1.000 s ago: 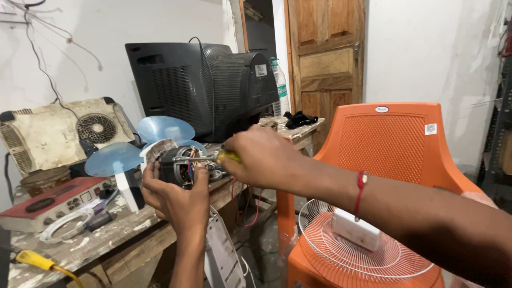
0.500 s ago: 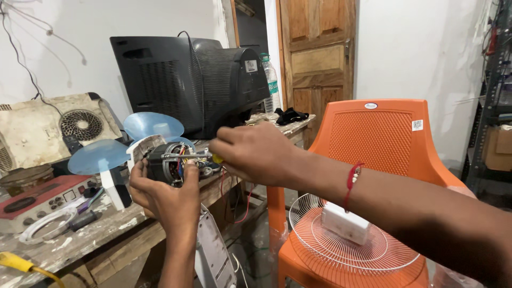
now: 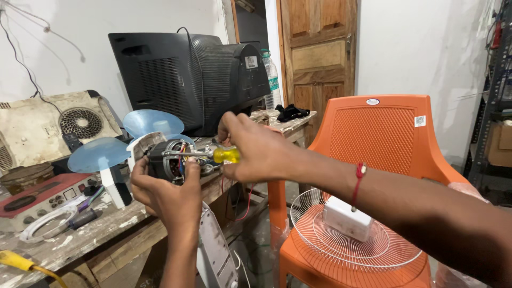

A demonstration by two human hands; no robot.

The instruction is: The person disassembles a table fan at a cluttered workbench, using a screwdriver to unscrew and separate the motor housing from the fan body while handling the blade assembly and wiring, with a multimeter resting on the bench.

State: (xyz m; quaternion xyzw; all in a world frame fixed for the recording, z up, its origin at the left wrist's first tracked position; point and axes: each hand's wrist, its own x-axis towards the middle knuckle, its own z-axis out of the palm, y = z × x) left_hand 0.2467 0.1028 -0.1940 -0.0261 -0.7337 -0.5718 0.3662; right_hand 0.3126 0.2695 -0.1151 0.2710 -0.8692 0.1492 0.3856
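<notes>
At the far left a yellow cable (image 3: 21,264) lies on the paint-stained wooden desk (image 3: 80,240), with a red control box (image 3: 40,194) behind it and a worn cream housing with a round vent (image 3: 58,125) leaning against the wall. Pale blue fan blades (image 3: 114,141) stand just right of that, in front of a black tube television (image 3: 186,80) turned back-out. The left hand (image 3: 165,194) holds a fan motor (image 3: 168,160) up over the desk edge, its grip clamped around the dark motor body with the fingers curled under it and the thumb on the near side. A screwdriver with a yellow handle (image 3: 224,155) lies level, its metal shaft reaching left into the motor. The right hand (image 3: 256,152) has its grip closed on that handle, a red thread band (image 3: 358,184) around the wrist. Below the hands a white fan part (image 3: 216,256) stands upright. Further right an orange plastic chair (image 3: 384,138) carries a white wire fan guard (image 3: 362,242) on its seat, with a small white box (image 3: 346,218) resting in it. A wooden door (image 3: 317,58) stands behind.
</notes>
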